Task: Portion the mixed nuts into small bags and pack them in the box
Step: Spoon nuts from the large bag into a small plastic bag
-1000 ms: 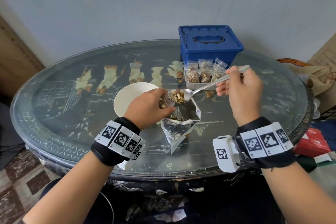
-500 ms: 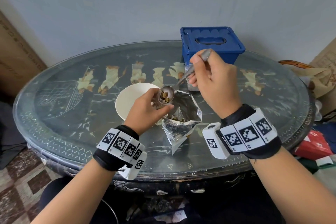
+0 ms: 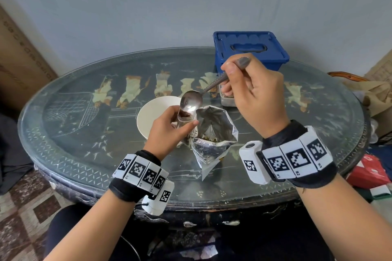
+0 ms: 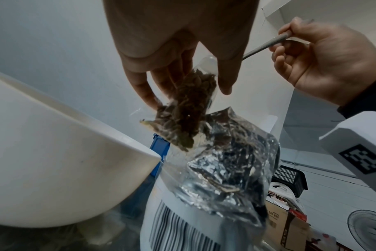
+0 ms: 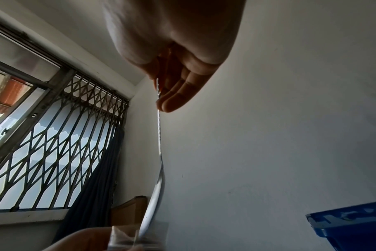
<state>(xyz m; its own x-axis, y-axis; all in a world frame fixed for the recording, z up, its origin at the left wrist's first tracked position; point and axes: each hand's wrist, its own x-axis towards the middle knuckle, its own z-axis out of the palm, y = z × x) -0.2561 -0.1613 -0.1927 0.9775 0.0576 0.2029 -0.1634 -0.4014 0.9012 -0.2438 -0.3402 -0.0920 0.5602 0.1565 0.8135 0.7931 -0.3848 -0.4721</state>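
Steel shows bare in the bowl of the long metal spoon (image 3: 192, 99): a second ago it carried a heap of nuts, half a second ago only a few, so this scoop has gone into the small clear plastic bag (image 4: 188, 108). That bag now looks well filled, probably ready for sealing. The left hand (image 3: 169, 128) pinches it upright near its mouth, above the table beside the open silver foil pouch (image 3: 212, 133) and white bowl (image 3: 152, 112). The right hand (image 3: 254, 99) grips the handle; the spoon slants down-left, tip at the bag's mouth. The blue lidded box (image 3: 250, 48) waits behind.
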